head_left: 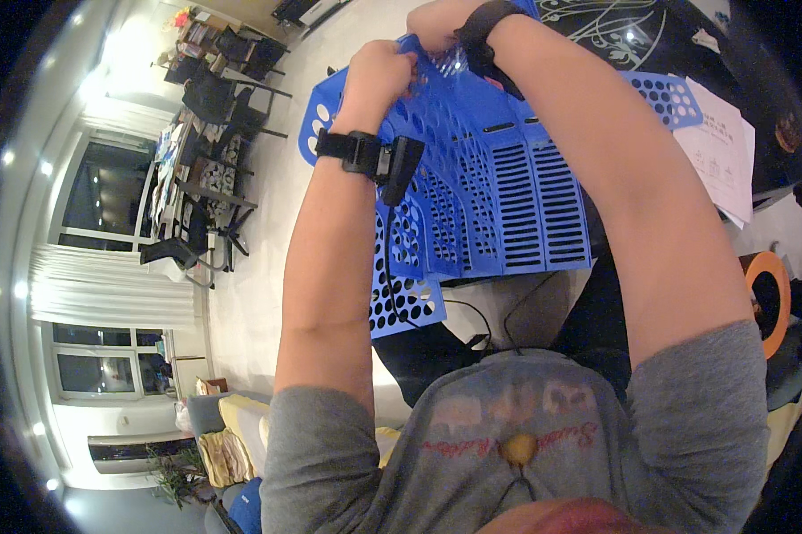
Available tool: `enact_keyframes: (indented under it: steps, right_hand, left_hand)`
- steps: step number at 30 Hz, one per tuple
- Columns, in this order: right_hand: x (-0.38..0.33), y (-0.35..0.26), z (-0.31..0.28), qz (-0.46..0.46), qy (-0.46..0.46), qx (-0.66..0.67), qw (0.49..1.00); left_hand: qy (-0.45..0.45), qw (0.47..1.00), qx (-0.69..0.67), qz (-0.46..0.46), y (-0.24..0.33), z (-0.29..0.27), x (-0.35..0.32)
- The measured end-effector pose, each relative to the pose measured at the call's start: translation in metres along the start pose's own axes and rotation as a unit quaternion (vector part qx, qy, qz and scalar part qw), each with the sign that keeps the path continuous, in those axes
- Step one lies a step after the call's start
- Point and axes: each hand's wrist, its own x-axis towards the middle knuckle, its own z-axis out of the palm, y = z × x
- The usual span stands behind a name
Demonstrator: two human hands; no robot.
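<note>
A blue plastic file rack [556, 200] with round holes and long slots stands in front of me, its dividers side by side. My left hand [383, 76] is closed on a far upper part of the rack, fingers curled over its edge. Right beside it, my right hand [441, 25] also grips the far edge; the upper frame border cuts into it, and its fingertips are partly hidden. A small shiny clear patch shows below the right hand; I cannot make out what it is. Black straps circle both wrists, and the left one carries a small black device [403, 169] with a cable.
The rack sits at the edge of a dark table [596, 36] with a pale swirl pattern. Printed paper sheets [717, 142] lie at its right, near an orange ring-shaped object [779, 303]. Farther left are desks, black chairs [209, 93] and a pale floor [249, 231].
</note>
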Motion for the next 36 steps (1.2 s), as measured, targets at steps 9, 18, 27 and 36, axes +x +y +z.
enact_keyframes:
  steps: [9, 18, 27, 36]
  right_hand:
    - [-0.003, -0.002, -0.007, -0.035, -0.040, -0.062, 0.997]
    - [-0.023, 0.009, 0.015, -0.088, 0.148, -0.125, 0.977]
    - [-0.026, 0.000, 0.004, -0.067, 0.074, -0.119, 0.988]
    - [-0.029, 0.000, -0.003, -0.085, 0.050, -0.087, 0.991]
  left_hand:
    - [0.081, 0.939, -0.330, 0.052, -0.004, 0.045, -0.084]
    - [0.137, 0.911, -0.388, -0.026, -0.006, 0.146, -0.200]
    - [0.325, 0.934, -0.146, -0.001, -0.055, 0.051, -0.137]
    - [0.303, 0.948, -0.084, -0.049, -0.067, 0.048, -0.111]
